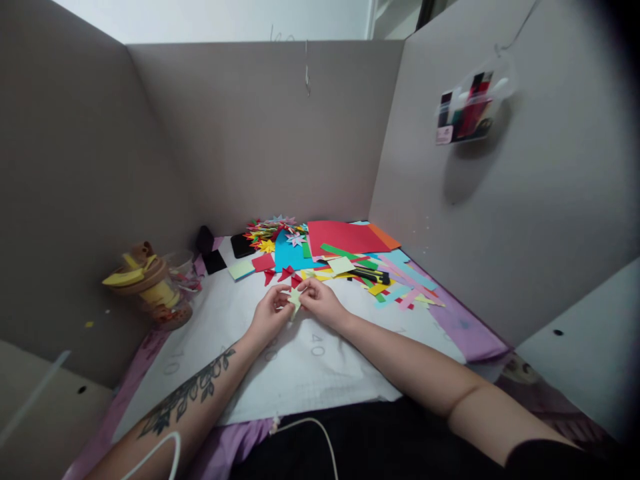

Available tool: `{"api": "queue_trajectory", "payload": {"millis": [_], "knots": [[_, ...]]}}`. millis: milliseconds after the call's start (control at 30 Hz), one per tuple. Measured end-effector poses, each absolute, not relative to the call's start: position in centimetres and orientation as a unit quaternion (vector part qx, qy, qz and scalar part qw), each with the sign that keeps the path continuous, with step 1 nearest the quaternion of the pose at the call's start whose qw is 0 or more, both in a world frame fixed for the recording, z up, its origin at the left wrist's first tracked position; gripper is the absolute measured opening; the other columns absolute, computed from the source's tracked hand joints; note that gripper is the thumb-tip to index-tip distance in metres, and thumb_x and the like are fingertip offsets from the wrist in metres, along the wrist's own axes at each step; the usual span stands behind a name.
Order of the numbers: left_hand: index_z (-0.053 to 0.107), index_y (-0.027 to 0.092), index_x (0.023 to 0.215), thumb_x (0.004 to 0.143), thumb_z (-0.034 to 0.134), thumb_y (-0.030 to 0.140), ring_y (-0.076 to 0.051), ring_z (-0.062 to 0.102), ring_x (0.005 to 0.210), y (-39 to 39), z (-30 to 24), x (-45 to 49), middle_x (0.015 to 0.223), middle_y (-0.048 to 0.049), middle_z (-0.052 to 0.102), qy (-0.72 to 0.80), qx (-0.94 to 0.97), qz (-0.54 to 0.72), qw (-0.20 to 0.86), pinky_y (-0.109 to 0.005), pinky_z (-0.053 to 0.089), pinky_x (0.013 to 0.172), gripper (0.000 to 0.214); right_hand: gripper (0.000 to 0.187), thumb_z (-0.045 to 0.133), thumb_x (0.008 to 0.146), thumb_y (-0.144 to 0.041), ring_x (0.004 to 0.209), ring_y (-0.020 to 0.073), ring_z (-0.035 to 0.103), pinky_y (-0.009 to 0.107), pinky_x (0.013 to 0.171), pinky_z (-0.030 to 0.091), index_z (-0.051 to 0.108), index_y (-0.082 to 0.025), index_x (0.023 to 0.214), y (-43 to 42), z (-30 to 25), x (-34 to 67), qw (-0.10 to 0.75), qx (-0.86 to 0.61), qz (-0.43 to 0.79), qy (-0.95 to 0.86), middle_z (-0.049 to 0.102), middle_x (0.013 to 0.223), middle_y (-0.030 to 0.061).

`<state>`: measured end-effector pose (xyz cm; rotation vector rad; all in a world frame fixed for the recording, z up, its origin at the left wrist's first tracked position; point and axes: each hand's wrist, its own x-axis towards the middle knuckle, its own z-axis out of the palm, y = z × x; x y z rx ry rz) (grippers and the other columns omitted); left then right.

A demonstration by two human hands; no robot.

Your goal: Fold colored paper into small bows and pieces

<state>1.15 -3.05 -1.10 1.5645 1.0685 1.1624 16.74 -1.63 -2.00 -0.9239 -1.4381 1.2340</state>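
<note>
Between my two hands is a small piece of pale yellow-green folded paper (295, 300), held above the white sheet. My left hand (271, 309) pinches its left side with thumb and fingers. On the other side, the closed fingertips of my right hand (320, 301) grip it too. The paper's exact folds are too small to make out. Just beyond my fingers lie several red folded paper pieces (287, 273). A pale square of paper (341, 265) and a yellow-and-black utility knife (371, 275) rest past my right hand.
A pile of folded paper stars (275, 229) sits at the back, beside red card sheets (345, 238) and a blue sheet (290, 253). Coloured paper strips (400, 287) spread to the right. At left stand a brown pot (160, 287) and a black phone (242, 246). Grey panels (270, 133) enclose the table.
</note>
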Motion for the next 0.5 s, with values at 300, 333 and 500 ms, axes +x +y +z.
{"api": "queue_trajectory", "payload": {"millis": [300, 333, 500], "knots": [[0.051, 0.016, 0.106, 0.070, 0.063, 0.031, -0.009, 0.053, 0.059, -2.85, -1.17, 1.08, 0.071, 0.0017, 0.057, 0.438, 0.612, 0.475, 0.455, -0.020, 0.040, 0.055, 0.040, 0.011, 0.054, 0.076, -0.024, 0.055, 0.0107, 0.054, 0.024, 0.056, 0.042, 0.046, -0.020, 0.082, -1.63, -2.15, 16.77, 0.498, -0.332, 0.528, -0.602, 0.053, 0.063, -0.0052], [0.051, 0.016, 0.105, 0.071, 0.063, 0.031, -0.009, 0.053, 0.058, -2.81, -1.19, 1.06, 0.069, 0.0023, 0.057, 0.441, 0.606, 0.478, 0.458, -0.020, 0.040, 0.055, 0.039, 0.011, 0.054, 0.076, -0.023, 0.057, 0.0108, 0.054, 0.024, 0.058, 0.043, 0.047, -0.020, 0.084, -1.67, -2.13, 16.79, 0.497, -0.323, 0.526, -0.609, 0.053, 0.065, -0.0048], [0.052, 0.016, 0.101, 0.071, 0.062, 0.033, -0.010, 0.053, 0.059, -2.71, -1.18, 1.00, 0.067, 0.0027, 0.057, 0.454, 0.590, 0.487, 0.456, -0.020, 0.040, 0.056, 0.036, 0.026, 0.060, 0.068, -0.017, 0.069, 0.0111, 0.053, 0.023, 0.062, 0.041, 0.048, -0.020, 0.091, -1.82, -2.29, 16.55, 0.495, -0.316, 0.469, -0.660, 0.053, 0.081, -0.0026]]}}
